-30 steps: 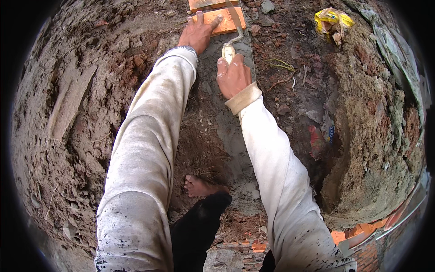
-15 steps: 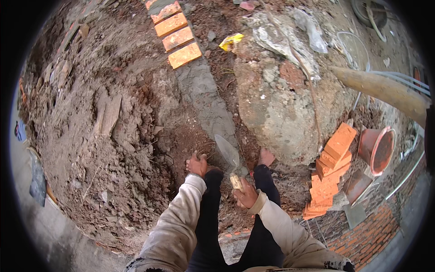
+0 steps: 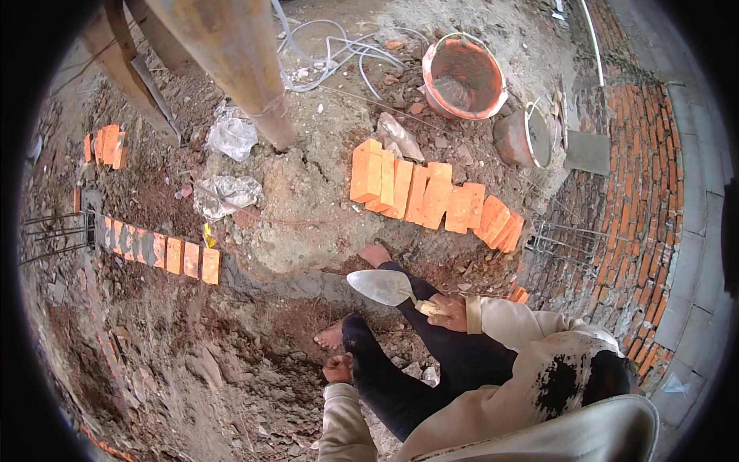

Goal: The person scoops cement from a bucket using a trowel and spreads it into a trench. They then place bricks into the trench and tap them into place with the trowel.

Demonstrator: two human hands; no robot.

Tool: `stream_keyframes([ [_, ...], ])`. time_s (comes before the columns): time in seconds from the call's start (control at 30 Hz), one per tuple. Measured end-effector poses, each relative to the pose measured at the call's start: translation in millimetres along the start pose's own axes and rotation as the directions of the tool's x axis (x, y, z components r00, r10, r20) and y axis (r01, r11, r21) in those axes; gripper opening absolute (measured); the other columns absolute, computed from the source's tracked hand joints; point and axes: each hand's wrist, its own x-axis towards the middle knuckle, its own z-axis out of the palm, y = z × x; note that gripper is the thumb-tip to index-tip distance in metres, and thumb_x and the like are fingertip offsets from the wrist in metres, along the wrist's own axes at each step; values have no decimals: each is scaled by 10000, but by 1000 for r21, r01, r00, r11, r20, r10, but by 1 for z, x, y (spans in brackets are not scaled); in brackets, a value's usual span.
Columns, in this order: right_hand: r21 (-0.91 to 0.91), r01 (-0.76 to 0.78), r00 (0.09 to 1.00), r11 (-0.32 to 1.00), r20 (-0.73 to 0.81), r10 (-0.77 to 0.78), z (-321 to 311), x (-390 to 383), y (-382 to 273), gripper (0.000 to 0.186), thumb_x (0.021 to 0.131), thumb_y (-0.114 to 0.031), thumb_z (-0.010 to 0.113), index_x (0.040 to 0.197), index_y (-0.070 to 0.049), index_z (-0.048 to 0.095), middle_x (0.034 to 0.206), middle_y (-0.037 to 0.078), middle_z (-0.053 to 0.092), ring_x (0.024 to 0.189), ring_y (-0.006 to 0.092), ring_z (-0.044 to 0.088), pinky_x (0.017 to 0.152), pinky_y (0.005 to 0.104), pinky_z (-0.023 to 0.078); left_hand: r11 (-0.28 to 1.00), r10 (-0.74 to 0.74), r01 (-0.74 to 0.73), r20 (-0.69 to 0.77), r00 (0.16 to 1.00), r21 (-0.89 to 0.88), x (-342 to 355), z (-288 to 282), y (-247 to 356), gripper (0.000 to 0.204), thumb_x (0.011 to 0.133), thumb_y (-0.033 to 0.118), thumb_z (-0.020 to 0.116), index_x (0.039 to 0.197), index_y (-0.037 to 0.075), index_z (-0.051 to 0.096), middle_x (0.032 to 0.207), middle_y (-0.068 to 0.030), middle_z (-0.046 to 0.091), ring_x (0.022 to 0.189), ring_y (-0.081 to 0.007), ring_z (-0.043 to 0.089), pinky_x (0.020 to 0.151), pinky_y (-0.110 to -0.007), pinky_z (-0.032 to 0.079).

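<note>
My right hand (image 3: 449, 313) is wrapped round the wooden handle of a pointing trowel (image 3: 379, 286). Its flat metal blade points left, over the near end of a grey mortar strip (image 3: 281, 286) and close to my bare foot. Beside my left shin, my left hand (image 3: 337, 369) has its fingers curled in; whatever may be inside them is hidden. A row of orange bricks (image 3: 191, 259) is set on the mortar strip to the left, with mortar smeared over the farther ones.
A leaning line of loose bricks (image 3: 416, 192) lies beyond my legs. Behind it stand a red bucket (image 3: 493, 106) and a second bucket (image 3: 514, 138) with grey contents. Thick wooden posts (image 3: 239, 69) rise at the upper left. Brick paving (image 3: 639, 215) runs along the right.
My view has swung to the right, bringing the buckets, loose bricks and brick paving further in. The trowel stays in my right hand. My left hand is now beside my shin, fingers more curled.
</note>
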Motion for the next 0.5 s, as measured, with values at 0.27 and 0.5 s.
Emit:
stream_keyframes([
  [0.27, 204, -118, 703, 972, -674, 227, -127, -80, 129, 495, 828, -192, 635, 1249, -13, 446, 925, 192, 610, 894, 337, 624, 825, 402, 483, 979, -79, 97, -108, 991, 181, -30, -46, 56, 45, 821, 62, 640, 853, 90, 654, 725, -39, 640, 512, -114, 541, 421, -263, 413],
  [0.5, 262, -560, 396, 786, -749, 531, -310, -117, 348, 547, 862, -348, 616, 1311, -61, 486, 1124, 245, 632, 1060, 388, 614, 887, 428, 488, 745, -242, 456, -439, 865, 487, -83, -53, 87, 261, 907, 113, 551, 1127, -23, 587, 946, -201, 694, 760, -300, 692, 600, -385, 583],
])
